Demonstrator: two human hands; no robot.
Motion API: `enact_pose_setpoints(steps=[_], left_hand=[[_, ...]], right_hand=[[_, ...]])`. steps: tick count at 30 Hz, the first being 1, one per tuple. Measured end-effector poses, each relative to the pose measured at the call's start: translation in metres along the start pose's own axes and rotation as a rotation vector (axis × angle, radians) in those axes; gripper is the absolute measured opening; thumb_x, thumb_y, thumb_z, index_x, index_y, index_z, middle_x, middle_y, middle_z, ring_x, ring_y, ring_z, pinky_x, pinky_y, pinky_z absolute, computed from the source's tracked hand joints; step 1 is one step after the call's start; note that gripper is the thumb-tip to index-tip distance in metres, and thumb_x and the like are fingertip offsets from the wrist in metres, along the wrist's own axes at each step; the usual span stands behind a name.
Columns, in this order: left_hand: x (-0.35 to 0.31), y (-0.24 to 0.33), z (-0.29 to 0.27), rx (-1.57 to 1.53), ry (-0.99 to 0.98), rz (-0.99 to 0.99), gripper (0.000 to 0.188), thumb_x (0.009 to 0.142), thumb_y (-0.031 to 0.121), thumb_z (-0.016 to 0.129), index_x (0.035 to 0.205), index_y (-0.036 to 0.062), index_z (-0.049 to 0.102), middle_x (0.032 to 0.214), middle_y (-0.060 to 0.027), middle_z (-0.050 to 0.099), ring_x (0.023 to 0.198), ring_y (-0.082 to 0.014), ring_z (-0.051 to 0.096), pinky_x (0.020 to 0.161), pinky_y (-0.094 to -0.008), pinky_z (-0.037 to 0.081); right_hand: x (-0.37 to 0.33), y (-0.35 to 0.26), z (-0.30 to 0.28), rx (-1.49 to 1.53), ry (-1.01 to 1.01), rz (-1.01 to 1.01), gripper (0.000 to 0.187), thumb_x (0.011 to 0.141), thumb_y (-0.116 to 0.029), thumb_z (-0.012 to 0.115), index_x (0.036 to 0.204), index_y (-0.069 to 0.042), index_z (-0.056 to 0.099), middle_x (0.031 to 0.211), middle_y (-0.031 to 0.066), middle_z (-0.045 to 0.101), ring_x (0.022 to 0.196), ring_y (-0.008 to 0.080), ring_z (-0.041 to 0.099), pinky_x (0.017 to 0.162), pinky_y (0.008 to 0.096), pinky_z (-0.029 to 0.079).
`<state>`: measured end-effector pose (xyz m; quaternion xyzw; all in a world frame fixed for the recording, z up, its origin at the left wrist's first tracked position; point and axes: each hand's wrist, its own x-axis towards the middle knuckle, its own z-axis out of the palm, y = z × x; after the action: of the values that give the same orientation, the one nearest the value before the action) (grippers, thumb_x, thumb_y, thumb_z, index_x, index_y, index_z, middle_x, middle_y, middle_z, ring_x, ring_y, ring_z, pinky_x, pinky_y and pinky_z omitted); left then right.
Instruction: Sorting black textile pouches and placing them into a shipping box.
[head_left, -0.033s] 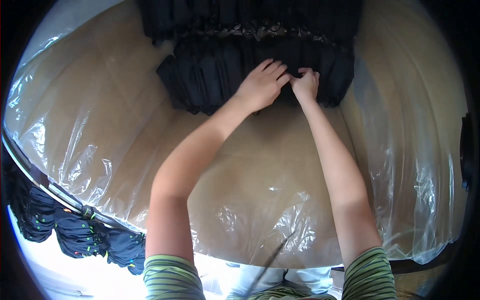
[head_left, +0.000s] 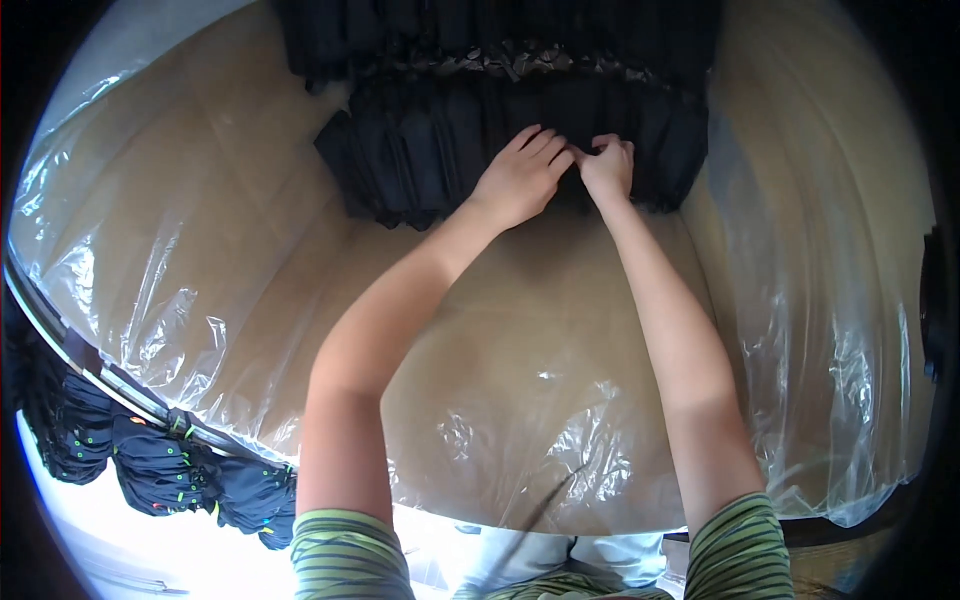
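Inside a plastic-lined box, a row of black folded fabric bundles stands packed side by side against the far end. My left hand rests at the front of the row, with its fingers stretched out over the dark cloth. Close beside it on the right, my right hand has its fingers bent inward, and its fingertips meet those of the left hand. Whatever lies between the right fingertips is too small and dark to make out. Behind this row is another black row, with shiny bits along the gap.
The big brown carton has a clear plastic liner draped over its walls and near edge. Outside it at lower left hang dark fabric bundles with small green marks. A thin, blurred dark strand crosses the near edge.
Both hands have shifted very slightly to the left and stay at the same spot on the black bundles. Nothing else has visibly moved.
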<state>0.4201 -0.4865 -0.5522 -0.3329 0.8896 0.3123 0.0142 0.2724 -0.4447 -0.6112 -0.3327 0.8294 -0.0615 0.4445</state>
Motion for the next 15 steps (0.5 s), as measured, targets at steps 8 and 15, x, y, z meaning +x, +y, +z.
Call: enact_pose_setpoints(steps=[8, 15], left_hand=[[-0.044, -0.015, -0.009, 0.041, 0.023, -0.197, 0.028, 0.077, 0.009, 0.063, 0.104, 0.0013, 0.058, 0.113, -0.0123, 0.057, 0.118, -0.0263, 0.049, 0.110, -0.0401, 0.030], [-0.035, 0.006, -0.009, -0.154, 0.250, -0.546, 0.032, 0.076, -0.003, 0.054, 0.107, 0.0034, 0.056, 0.115, -0.0119, 0.055, 0.120, -0.0283, 0.048, 0.106, -0.0426, 0.030]], right_hand=[[-0.039, -0.049, 0.003, 0.061, -0.010, -0.417, 0.017, 0.073, -0.010, 0.067, 0.074, -0.005, 0.052, 0.070, 0.0162, 0.061, 0.070, 0.0386, 0.062, 0.058, 0.0461, 0.049], [-0.029, -0.046, 0.042, 0.460, -0.386, -0.278, 0.012, 0.080, -0.007, 0.062, 0.089, -0.005, 0.056, 0.066, 0.0060, 0.057, 0.061, 0.0148, 0.058, 0.057, 0.0300, 0.046]])
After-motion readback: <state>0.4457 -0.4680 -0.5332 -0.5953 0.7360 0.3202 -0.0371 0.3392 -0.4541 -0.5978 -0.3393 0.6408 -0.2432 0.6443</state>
